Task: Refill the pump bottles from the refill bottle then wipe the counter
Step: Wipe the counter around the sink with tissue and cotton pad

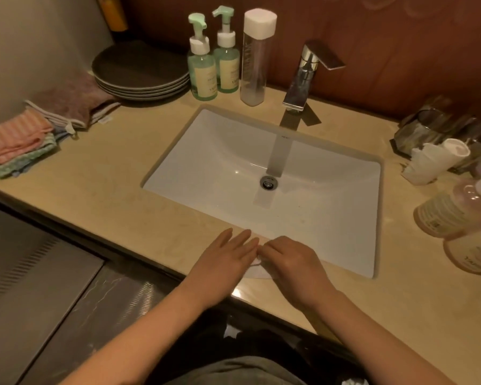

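White cloth (257,271), head view: pinned on counter (150,218) under both hands. Left hand (225,263) flat, fingers straight; right hand (292,266) beside it, touching, fingers curled on cloth. Pump bottles (202,72) and capped refill bottle (257,59) far ahead of hands, pumps on. Refill likely done; wiping in hand.

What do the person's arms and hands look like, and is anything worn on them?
The left forearm and the right forearm are bare, with no sleeves in view. The left hand and the right hand wear no gloves, and no watch, bracelet or ring shows. A dark grey garment shows at the bottom edge.
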